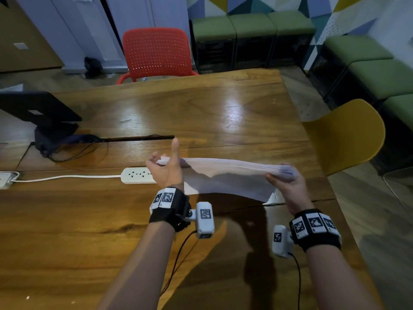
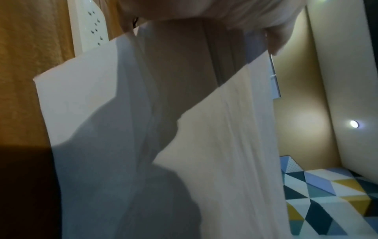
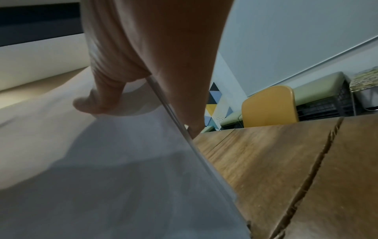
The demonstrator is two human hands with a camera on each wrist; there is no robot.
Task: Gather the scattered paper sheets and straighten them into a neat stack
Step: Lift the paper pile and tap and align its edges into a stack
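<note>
A stack of white paper sheets (image 1: 223, 177) stands on its long edge on the wooden table (image 1: 201, 113), sagging a little in the middle. My right hand (image 1: 286, 182) grips its right end, thumb on the near face (image 3: 98, 103) and fingers behind. My left hand (image 1: 165, 168) is at the left end with the thumb straight up and the fingers loosely curved behind the sheets. In the left wrist view the sheets (image 2: 225, 145) are fanned apart and uneven. The right wrist view shows the sheets (image 3: 102, 177) with their edges close together.
A white power strip (image 1: 138, 175) with its cord lies just left of my left hand. A black laptop on a stand (image 1: 38, 108) and cables sit at the far left. A red chair (image 1: 156, 52) stands behind the table, a yellow chair (image 1: 348, 135) at its right.
</note>
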